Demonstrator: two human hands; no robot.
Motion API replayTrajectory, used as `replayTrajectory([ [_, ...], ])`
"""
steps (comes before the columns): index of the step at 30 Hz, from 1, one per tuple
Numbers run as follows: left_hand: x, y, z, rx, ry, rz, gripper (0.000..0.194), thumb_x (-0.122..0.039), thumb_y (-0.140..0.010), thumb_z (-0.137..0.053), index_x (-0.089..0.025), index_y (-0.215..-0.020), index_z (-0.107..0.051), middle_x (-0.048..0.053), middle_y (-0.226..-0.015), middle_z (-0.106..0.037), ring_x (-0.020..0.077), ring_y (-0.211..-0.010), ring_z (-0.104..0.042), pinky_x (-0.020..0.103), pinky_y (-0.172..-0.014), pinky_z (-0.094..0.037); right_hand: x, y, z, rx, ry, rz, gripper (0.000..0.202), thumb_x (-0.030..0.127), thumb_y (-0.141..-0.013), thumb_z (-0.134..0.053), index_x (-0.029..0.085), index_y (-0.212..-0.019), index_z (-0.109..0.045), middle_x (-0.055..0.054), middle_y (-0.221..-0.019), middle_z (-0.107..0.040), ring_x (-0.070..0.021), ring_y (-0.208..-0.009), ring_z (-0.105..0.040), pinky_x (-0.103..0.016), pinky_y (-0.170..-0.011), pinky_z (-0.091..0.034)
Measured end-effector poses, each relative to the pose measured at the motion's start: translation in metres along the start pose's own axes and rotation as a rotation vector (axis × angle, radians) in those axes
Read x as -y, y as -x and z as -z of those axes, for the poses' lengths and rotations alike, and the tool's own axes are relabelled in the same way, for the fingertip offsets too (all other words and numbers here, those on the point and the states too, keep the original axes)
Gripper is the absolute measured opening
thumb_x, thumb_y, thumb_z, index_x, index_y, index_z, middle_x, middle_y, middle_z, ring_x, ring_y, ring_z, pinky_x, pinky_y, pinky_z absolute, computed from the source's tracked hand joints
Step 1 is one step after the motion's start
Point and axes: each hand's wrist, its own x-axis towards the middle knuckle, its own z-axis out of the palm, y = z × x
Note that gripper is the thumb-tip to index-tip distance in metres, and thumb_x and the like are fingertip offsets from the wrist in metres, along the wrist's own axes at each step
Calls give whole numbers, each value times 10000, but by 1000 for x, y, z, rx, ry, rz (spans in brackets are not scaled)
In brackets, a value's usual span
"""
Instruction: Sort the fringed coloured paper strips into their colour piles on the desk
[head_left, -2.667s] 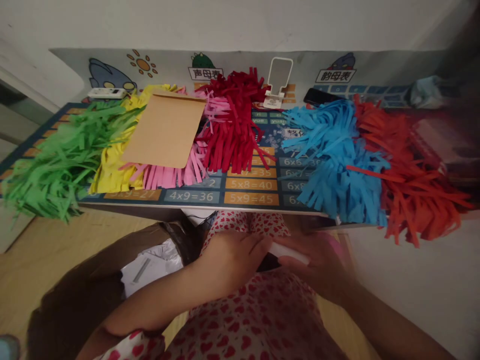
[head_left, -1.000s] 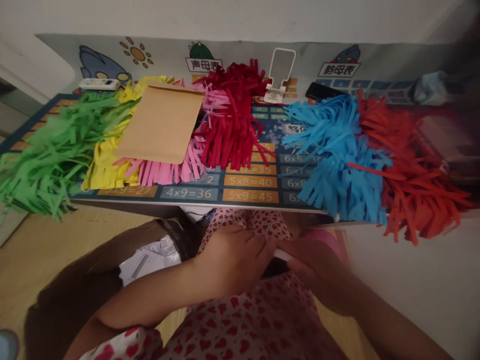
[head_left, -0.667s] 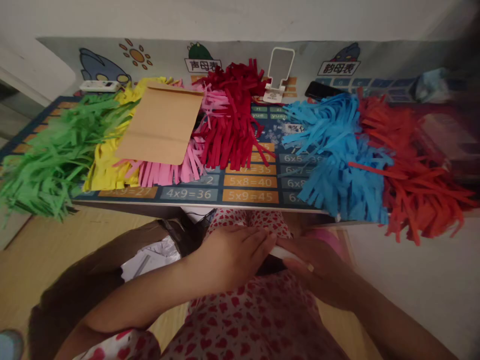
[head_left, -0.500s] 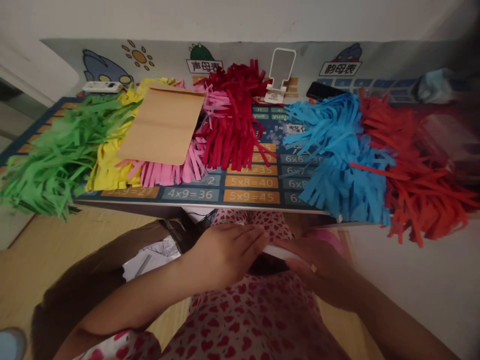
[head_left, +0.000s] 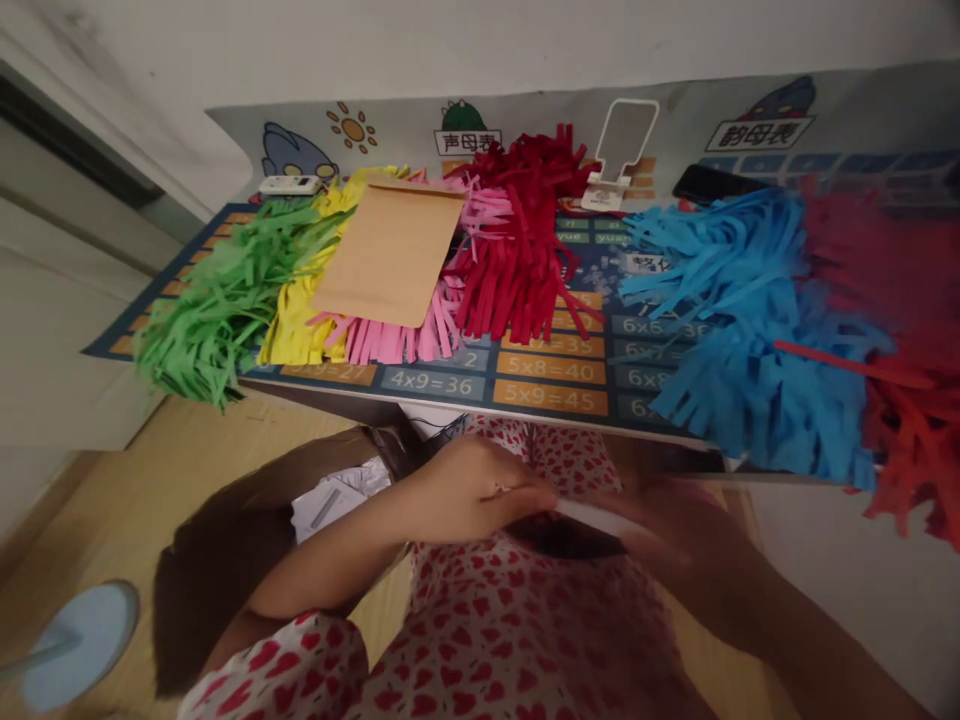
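Observation:
Over my lap, below the desk's front edge, my left hand [head_left: 480,490] is closed with its fingers pinched at the left end of a thin white strip-like thing [head_left: 592,516]. My right hand [head_left: 675,525], smeared by motion, is at the other end of it. A dark, flat-looking patch [head_left: 574,540] shows just under the white strip; I cannot make out whether the two are one object. On the desk above lie fringed paper tassels: green [head_left: 225,290], yellow [head_left: 300,315], pink [head_left: 405,335], dark red [head_left: 517,250], blue [head_left: 765,330] and orange-red [head_left: 915,420].
A brown paper envelope [head_left: 394,255] lies over the yellow and pink tassels. Behind are a phone stand [head_left: 626,150], a black phone-like object [head_left: 716,184] and a white power strip [head_left: 289,186]. A dark bag [head_left: 225,560] with wrappers stands on the floor at left, near a pale blue round base [head_left: 82,640].
My view has swung left, so the desk and its tassels appear farther right. Both hands stay together over my lap on the white strip, and the left fingers have curled in more.

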Motion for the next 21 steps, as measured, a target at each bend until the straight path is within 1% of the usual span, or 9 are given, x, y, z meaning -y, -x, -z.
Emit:
replayTrajectory([
  [2, 0, 0, 2, 143, -28, -25, 274, -295, -970, -522, -181, -916, -765, 55, -788, -755, 146, -705, -696, 199, -653, -454, -1, 1, -2, 16, 3, -11, 368, 363, -990, -453, 326, -1337, -566, -15, -1216, -696, -220, -1015, -682, -328, -817, -560],
  [3, -1, 1, 3, 178, -34, -26, 267, -295, -977, -512, -189, -993, -757, 63, -858, -766, 156, -759, -706, 203, -680, -458, -1, 1, -3, 22, 3, -21, 369, 366, -988, -456, 325, -1337, -567, -15, -1214, -696, -220, -1020, -680, -333, -830, -557],
  [6, -3, 2, 3, 185, -49, -7, 255, -305, -966, -538, -200, -1086, -737, 63, -929, -768, 163, -800, -704, 206, -696, -459, 0, 3, -4, 14, -2, -33, 369, 372, -984, -459, 321, -1333, -571, -19, -1227, -689, -221, -1045, -672, -337, -848, -553],
  [11, 0, 5, -2, 108, -29, 8, 269, -316, -972, -524, -197, -1065, -747, 57, -886, -764, 160, -781, -699, 210, -703, -460, 1, 3, -5, 25, -29, -48, 356, 360, -982, -453, 323, -1310, -586, -26, -1213, -693, -226, -1030, -674, -345, -844, -555],
  [13, 10, 9, -8, 22, 61, 10, 284, -354, -965, -535, -197, -1067, -748, 63, -886, -765, 165, -789, -703, 217, -726, -470, -4, 3, -12, -80, -56, -89, 349, 377, -957, -503, 318, -1290, -592, -40, -1177, -705, -240, -1015, -679, -352, -828, -564],
  [15, 28, 16, -19, -55, 229, -10, 380, -451, -958, -519, -183, -1122, -733, 95, -986, -762, 197, -881, -709, 241, -793, -488, -10, 4, -24, -259, -123, -153, 351, 399, -914, -575, 296, -1249, -597, -57, -1111, -722, -247, -959, -694, -339, -774, -582],
  [16, 39, 20, -26, -73, 338, -30, 468, -518, -957, -480, -175, -1175, -712, 119, -1075, -746, 223, -964, -700, 265, -847, -491, -13, 4, -32, -347, -176, -182, 341, 409, -898, -595, 283, -1215, -601, -63, -1071, -727, -243, -916, -701, -326, -734, -588],
  [18, 63, 28, -44, -106, 532, -84, 704, -691, -913, -370, -158, -1267, -663, 165, -1206, -695, 287, -1086, -660, 338, -923, -487, -15, 2, -47, -461, -299, -219, 303, 418, -903, -581, 265, -1164, -592, -65, -1026, -721, -227, -859, -700, -308, -693, -589],
  [21, 87, 31, -73, -280, 710, -48, 792, -793, -814, -422, -152, -1179, -711, 184, -1150, -710, 332, -1073, -651, 418, -933, -493, -12, -1, -64, -565, -425, -180, 328, 414, -916, -553, 258, -1204, -539, -66, -1061, -691, -215, -906, -682, -325, -758, -580],
])
